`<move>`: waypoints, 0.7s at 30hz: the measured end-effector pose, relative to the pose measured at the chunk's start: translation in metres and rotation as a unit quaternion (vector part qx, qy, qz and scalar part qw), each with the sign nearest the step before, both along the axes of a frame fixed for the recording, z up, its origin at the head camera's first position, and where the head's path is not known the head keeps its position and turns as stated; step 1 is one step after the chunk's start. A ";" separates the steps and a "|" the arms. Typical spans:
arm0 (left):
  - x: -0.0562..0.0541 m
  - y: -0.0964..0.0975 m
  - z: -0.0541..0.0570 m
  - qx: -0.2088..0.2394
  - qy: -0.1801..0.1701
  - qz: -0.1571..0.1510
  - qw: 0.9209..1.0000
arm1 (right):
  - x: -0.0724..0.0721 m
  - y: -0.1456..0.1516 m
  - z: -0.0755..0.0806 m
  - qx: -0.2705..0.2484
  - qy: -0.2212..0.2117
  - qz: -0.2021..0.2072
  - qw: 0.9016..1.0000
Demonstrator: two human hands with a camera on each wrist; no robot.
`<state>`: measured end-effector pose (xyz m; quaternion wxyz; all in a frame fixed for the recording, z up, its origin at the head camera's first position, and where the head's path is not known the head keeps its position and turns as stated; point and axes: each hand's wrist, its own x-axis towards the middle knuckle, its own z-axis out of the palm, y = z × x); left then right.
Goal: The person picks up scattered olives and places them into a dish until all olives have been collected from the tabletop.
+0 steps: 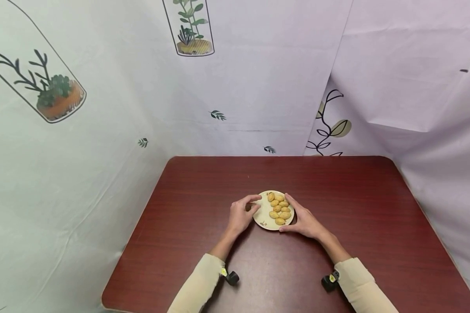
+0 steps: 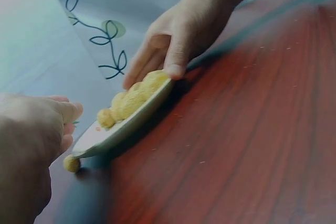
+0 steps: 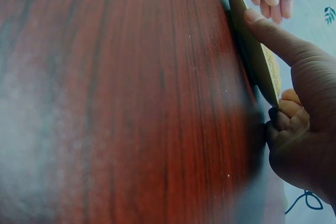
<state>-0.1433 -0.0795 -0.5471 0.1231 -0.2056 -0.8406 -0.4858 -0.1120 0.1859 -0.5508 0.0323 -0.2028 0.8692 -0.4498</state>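
Note:
A round cream plate (image 1: 263, 215) with a printed pattern near its rim holds several yellow, lumpy oval pieces that look like walnuts (image 1: 277, 208), mostly on its right side. My right hand (image 1: 307, 224) grips the plate's right rim, thumb on the near side and fingers round the far side. At the left rim is my left hand (image 1: 240, 215), thumb and forefinger apart with nothing seen between them. Whether it touches the plate I cannot tell. One similar round piece (image 2: 72, 163) lies just off the plate's edge, close to the left hand.
The plate is near the middle of a dark red wood-grain table (image 1: 337, 187). Pale cloth walls (image 1: 258, 87) with plant prints rise behind it and along both sides. Small black devices (image 1: 232, 278) are strapped at both sleeve cuffs.

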 end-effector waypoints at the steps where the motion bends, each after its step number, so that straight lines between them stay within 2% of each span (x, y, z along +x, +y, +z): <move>1: -0.001 -0.002 0.001 0.009 -0.005 -0.001 1.000 | 0.000 0.000 0.000 0.000 0.000 0.000 1.000; 3: -0.004 -0.006 0.003 0.025 -0.015 -0.002 1.000 | 0.000 0.000 0.000 -0.001 -0.001 0.000 1.000; 6: -0.008 -0.012 0.003 0.026 -0.018 0.006 0.999 | -0.001 0.000 -0.001 0.003 0.003 -0.001 1.000; 12: -0.017 -0.024 0.001 -0.010 -0.032 0.019 0.999 | -0.002 0.001 -0.003 0.006 0.011 0.001 1.000; 21: -0.028 -0.033 -0.006 -0.029 -0.070 -0.002 0.997 | -0.002 0.000 -0.004 0.005 0.011 0.001 1.000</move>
